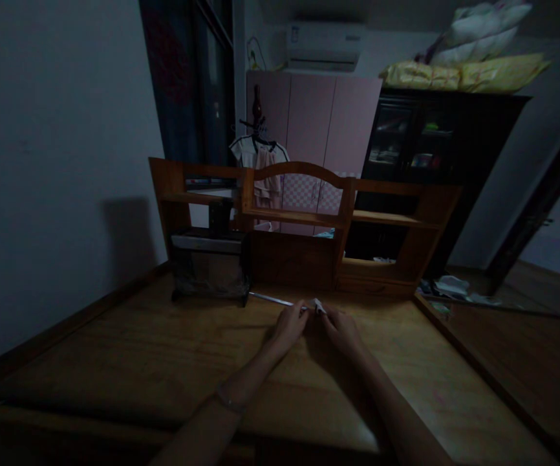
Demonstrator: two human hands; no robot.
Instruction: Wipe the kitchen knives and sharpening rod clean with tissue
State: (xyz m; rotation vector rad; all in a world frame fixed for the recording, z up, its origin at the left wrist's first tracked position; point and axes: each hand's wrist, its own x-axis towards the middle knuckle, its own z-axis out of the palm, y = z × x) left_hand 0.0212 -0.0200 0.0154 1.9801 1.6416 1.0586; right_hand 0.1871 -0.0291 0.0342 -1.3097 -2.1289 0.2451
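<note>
The head view is very dim, and much of it is hard to read. Both forearms reach in from the bottom edge, cut off below the elbows, with a thin band (229, 401) on the left wrist. The right hand (343, 331) has its fingertips pressed together on a small white piece (319, 305), which sits just above the desk (139, 362) between the two hands. What the piece is I cannot tell. The left hand (290, 327) is curled, with its fingertips at the near end of a thin pale strip (273, 299) that lies on the desk and runs left toward a dark box (209, 265) — whether it grips the strip is lost in shadow.

The desk is bare brown wood with a wooden shelf unit (299, 217) at its back edge. Behind stand a pink wardrobe (319, 116) with hanging clothes (260, 162) in front, an air conditioner (323, 45) on the wall and a dark cabinet (425, 139) topped with yellow bundles (464, 74).
</note>
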